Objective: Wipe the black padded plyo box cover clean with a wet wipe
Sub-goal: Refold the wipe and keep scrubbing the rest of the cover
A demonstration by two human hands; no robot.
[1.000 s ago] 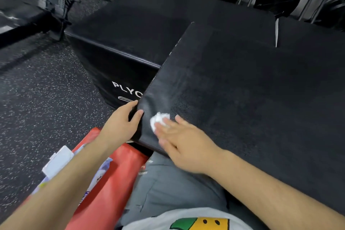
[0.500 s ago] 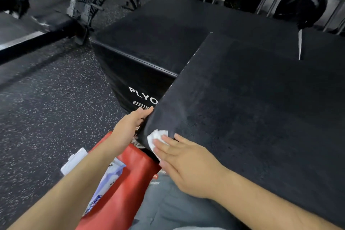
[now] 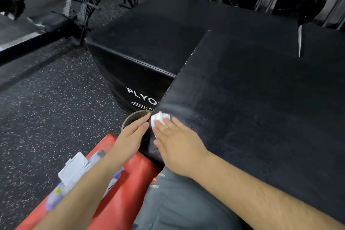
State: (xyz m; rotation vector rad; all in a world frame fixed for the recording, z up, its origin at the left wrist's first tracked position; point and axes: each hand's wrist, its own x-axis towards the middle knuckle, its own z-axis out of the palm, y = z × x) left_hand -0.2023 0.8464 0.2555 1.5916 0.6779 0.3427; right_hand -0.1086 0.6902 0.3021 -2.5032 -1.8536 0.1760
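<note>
Head view, the only one:

- Change over the last second: the wet wipe (image 3: 159, 117) has slid from a little way in on the top to the near-left corner of the plyo box cover (image 3: 252, 110). It now sits right on the edge.
- The left hand (image 3: 130, 136) had its thumb hooked over that edge. Now it lies along the box's left side, fingers straight, index tip just beside the wipe. It grips nothing.
- The right hand (image 3: 177, 145) is flat with fingers extended, pressing the bunched wipe onto the cover. That's a press, not a pinch. The wipe pokes out ahead of the fingertips.
- A faint lighter streak on the cover runs right from the wipe. Probably a wet track, can't confirm.
- My read: the corner pass is ending. Most of the top, far and right, looks matte and untouched, so the task is at an early stage. The next stroke likely goes back inward along the near edge.
- Risk: the wipe is at the lip and could roll off the corner.
- Surroundings: a second box marked PLYO (image 3: 141, 58) stands behind left. A wipes pack (image 3: 74, 172) lies on a red pad (image 3: 125, 188) under the left forearm. A dark ring (image 3: 133, 116) sits on the speckled floor (image 3: 46, 110) beneath the left fingers.
</note>
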